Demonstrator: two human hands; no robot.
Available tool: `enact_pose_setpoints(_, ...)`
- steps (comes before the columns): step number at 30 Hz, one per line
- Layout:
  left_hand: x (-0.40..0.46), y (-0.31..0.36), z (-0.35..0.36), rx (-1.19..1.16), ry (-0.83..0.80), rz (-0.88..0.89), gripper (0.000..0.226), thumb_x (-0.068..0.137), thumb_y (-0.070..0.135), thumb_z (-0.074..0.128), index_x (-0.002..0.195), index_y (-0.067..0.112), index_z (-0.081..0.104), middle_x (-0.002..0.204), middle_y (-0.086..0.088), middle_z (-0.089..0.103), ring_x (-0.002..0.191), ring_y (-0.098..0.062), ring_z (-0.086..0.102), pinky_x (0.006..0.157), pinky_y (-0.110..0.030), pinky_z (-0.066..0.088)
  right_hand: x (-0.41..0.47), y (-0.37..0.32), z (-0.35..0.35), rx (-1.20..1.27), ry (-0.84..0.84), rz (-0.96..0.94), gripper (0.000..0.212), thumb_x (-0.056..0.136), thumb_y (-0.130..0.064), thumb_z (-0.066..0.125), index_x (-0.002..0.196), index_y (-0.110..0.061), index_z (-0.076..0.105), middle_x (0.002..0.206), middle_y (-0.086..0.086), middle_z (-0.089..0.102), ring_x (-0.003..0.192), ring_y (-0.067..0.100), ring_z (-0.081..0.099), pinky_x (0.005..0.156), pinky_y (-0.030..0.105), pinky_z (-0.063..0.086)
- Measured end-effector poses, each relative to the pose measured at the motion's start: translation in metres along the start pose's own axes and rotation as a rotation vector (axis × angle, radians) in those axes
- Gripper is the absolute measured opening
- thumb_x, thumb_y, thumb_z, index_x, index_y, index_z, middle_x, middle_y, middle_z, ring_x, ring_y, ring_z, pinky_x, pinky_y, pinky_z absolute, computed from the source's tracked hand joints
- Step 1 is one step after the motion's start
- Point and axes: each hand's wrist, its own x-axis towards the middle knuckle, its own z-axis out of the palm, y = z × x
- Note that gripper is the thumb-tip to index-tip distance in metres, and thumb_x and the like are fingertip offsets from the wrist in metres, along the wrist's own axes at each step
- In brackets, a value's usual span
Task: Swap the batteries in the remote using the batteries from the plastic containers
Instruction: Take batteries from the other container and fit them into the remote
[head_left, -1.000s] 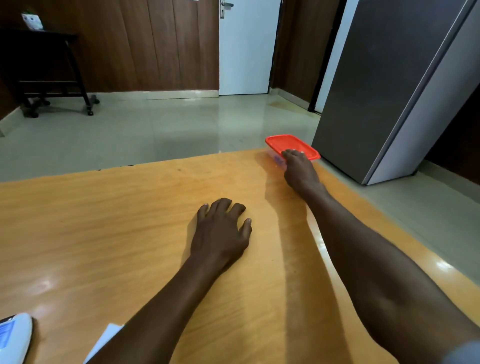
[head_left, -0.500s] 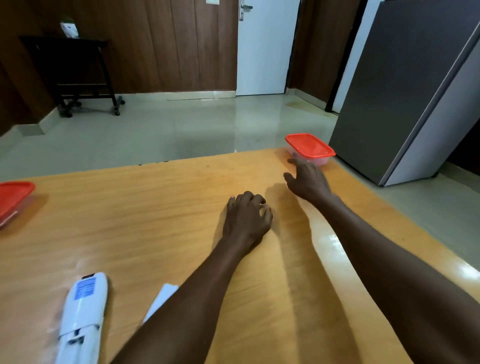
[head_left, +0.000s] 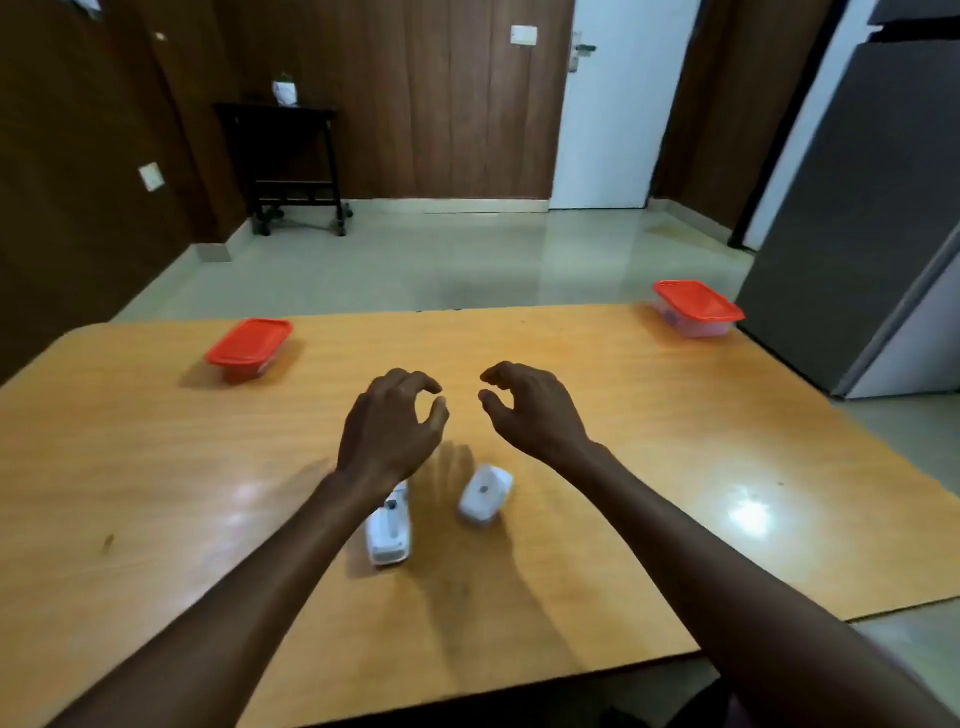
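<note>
- Two red-lidded containers (head_left: 250, 344) (head_left: 697, 308) sit at the table's (head_left: 156, 467) far corners.
- One remote (head_left: 389, 530) and one white cover (head_left: 485, 493) lie mid-table.
- Two hands, left (head_left: 389, 431) and right (head_left: 530, 410), hover there, each grip loosely curled, holding nothing.
- Pale tiled floor (head_left: 415, 260) beyond.

Table (head_left: 156, 467) glossy wood; containers (head_left: 696, 325) clear plastic, red lids (head_left: 249, 340); remote (head_left: 389, 530) white plastic.

Ahead of my hands the table (head_left: 597, 415) lies bare through the middle of the frame, an open lane to its far edge. One red-lidded container (head_left: 249, 344) blocks the upper left, another (head_left: 697, 307) the upper right. Below my wrists the remote (head_left: 390, 530) and its loose cover (head_left: 485, 493) crowd the centre.
</note>
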Motion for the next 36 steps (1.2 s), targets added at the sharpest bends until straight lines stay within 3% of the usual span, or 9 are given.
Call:
enact_pose_setpoints(5,-0.034,-0.071,-0.063,0.105,0.013,-0.202,0.022,0.091,0.033,0.060,0.107,0.022,0.070,0.113,0.000,0.066,0.109,-0.023,0.060,0.084,-0.034,0.047,0.019,-0.078,0.051,0.063,-0.060,-0.100,0.031,0.095,-0.029,0.060,0.121,-0.015,0.067,0.119,0.001,0.072,0.110,0.021,0.066,0.088,0.035,0.053)
enact_pose_setpoints(10,-0.061,-0.126,-0.079,0.180,-0.178,-0.407,0.034,0.092,0.034,0.057,0.123,0.024,0.063,0.134,-0.001,0.055,0.126,-0.024,0.050,0.094,-0.035,0.043,0.050,-0.123,0.103,0.034,-0.159,-0.128,0.034,0.093,-0.027,0.059,0.124,-0.015,0.065,0.118,0.004,0.071,0.110,0.026,0.064,0.088,0.036,0.050)
enact_pose_setpoints(14,-0.065,-0.144,-0.078,0.260,-0.270,-0.390,0.037,0.094,0.040,0.048,0.126,0.025,0.059,0.136,-0.002,0.052,0.126,-0.025,0.047,0.097,-0.038,0.043,0.082,-0.146,0.141,-0.078,-0.260,-0.155,0.045,0.092,-0.023,0.058,0.135,-0.014,0.057,0.131,0.007,0.064,0.119,0.029,0.059,0.091,0.037,0.049)
enact_pose_setpoints(19,-0.045,-0.136,-0.076,0.326,-0.380,-0.368,0.041,0.092,0.036,0.052,0.129,0.019,0.055,0.135,-0.010,0.048,0.124,-0.033,0.045,0.096,-0.043,0.043,0.127,-0.163,0.181,-0.250,-0.272,-0.263,0.053,0.091,-0.017,0.058,0.142,-0.011,0.046,0.146,0.008,0.050,0.132,0.030,0.046,0.094,0.043,0.053)
enact_pose_setpoints(27,-0.036,-0.121,-0.077,0.407,-0.425,-0.354,0.037,0.090,0.032,0.058,0.123,0.015,0.055,0.131,-0.011,0.050,0.119,-0.033,0.048,0.092,-0.041,0.043,0.157,-0.179,0.208,-0.490,-0.141,-0.368,0.026,0.093,-0.009,0.057,0.118,-0.009,0.059,0.118,0.010,0.063,0.115,0.032,0.052,0.069,0.038,0.044)
enact_pose_setpoints(33,-0.038,-0.113,-0.077,0.382,-0.424,-0.342,0.039,0.091,0.036,0.055,0.124,0.016,0.056,0.133,-0.012,0.051,0.123,-0.035,0.048,0.093,-0.042,0.043,0.123,-0.168,0.180,-0.530,-0.090,-0.502,0.023,0.091,-0.010,0.059,0.112,-0.003,0.065,0.112,0.016,0.066,0.109,0.033,0.055,0.076,0.042,0.052)
enact_pose_setpoints(36,-0.040,-0.103,-0.074,0.302,-0.382,-0.367,0.043,0.088,0.037,0.054,0.126,0.018,0.058,0.132,-0.009,0.056,0.124,-0.033,0.051,0.094,-0.041,0.044,0.084,-0.144,0.146,-0.428,-0.032,-0.554,0.016,0.083,-0.013,0.068,0.095,-0.002,0.067,0.096,0.019,0.066,0.095,0.038,0.059,0.068,0.045,0.053)
